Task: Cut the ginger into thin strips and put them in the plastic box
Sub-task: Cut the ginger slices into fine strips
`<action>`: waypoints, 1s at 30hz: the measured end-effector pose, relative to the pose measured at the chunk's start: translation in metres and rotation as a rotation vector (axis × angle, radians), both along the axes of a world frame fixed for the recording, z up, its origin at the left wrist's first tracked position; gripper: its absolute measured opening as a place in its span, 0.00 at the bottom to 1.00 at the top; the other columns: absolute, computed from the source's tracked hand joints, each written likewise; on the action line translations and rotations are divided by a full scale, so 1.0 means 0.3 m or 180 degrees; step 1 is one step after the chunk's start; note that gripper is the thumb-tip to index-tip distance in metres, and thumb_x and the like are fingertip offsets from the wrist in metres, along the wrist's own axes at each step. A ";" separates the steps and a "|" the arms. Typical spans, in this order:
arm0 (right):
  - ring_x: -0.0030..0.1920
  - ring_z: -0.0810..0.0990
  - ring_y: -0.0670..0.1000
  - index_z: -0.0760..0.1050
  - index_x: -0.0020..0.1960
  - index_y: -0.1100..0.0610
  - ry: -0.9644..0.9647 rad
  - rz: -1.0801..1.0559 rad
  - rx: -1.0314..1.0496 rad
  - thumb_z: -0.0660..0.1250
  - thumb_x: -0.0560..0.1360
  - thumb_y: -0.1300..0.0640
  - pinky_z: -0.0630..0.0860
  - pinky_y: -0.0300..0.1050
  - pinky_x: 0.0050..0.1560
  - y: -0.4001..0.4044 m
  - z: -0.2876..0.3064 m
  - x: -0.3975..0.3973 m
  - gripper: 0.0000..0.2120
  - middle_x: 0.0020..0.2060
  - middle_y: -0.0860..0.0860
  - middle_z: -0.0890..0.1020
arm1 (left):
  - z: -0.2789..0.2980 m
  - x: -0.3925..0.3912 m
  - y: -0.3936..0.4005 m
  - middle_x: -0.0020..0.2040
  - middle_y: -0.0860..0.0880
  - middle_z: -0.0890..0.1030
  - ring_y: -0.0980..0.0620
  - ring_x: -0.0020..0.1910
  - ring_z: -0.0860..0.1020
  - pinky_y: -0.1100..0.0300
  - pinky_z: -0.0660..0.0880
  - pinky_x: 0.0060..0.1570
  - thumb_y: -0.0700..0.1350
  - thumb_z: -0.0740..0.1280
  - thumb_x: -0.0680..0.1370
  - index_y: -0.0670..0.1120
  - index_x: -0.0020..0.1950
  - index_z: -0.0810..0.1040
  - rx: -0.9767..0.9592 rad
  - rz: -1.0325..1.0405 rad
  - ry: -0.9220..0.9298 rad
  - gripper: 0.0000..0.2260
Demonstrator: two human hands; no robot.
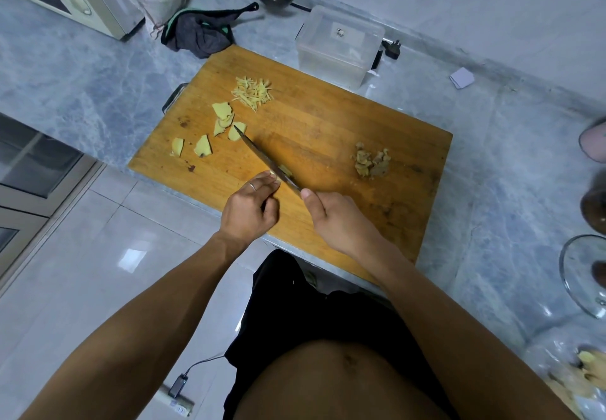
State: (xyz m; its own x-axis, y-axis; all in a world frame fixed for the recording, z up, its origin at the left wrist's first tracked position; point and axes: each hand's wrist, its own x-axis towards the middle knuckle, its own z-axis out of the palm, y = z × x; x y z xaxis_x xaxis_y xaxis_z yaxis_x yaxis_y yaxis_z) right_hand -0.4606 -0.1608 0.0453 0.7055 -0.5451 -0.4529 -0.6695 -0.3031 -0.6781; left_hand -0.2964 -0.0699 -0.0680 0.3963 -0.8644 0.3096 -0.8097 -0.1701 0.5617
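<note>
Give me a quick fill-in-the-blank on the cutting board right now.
1. The right hand grips the ____.
2. The ginger strips lie on the ____, not in the plastic box.
3. The left hand steadies a ginger piece beside the ____.
4. The peelings sit toward the board's ____ side.

Missing: knife; cutting board; blade; right

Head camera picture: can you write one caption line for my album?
Right hand slices ginger with a knife on the cutting board; left hand steadies it.
</note>
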 end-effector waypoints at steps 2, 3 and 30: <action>0.33 0.64 0.50 0.61 0.34 0.55 -0.0010 -0.0022 -0.0017 0.49 0.86 0.45 0.60 0.48 0.39 -0.004 0.003 -0.003 0.24 0.29 0.51 0.66 | -0.003 0.001 0.001 0.55 0.41 0.84 0.46 0.60 0.80 0.55 0.77 0.56 0.40 0.59 0.74 0.38 0.53 0.84 0.0026 -0.0002 -0.0072 0.17; 0.33 0.64 0.50 0.61 0.34 0.54 -0.0002 -0.0026 -0.0005 0.49 0.86 0.44 0.60 0.48 0.39 -0.005 0.005 -0.005 0.24 0.30 0.51 0.66 | -0.007 0.000 0.003 0.55 0.42 0.84 0.45 0.60 0.80 0.53 0.77 0.58 0.40 0.59 0.74 0.38 0.53 0.84 0.0045 -0.0019 -0.0133 0.16; 0.42 0.67 0.56 0.61 0.34 0.49 0.0067 0.0005 -0.0030 0.47 0.86 0.46 0.62 0.48 0.46 0.014 -0.005 0.000 0.23 0.31 0.47 0.67 | -0.014 -0.023 0.019 0.52 0.40 0.77 0.39 0.50 0.74 0.49 0.73 0.53 0.38 0.60 0.76 0.38 0.59 0.82 0.0186 0.0131 -0.0400 0.16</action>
State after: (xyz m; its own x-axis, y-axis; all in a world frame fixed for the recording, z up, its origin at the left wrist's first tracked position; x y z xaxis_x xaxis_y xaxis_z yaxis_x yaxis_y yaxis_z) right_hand -0.4605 -0.1565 0.0437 0.6968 -0.5483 -0.4625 -0.6831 -0.3106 -0.6610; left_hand -0.3033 -0.0642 -0.0723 0.3931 -0.8662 0.3087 -0.8646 -0.2339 0.4446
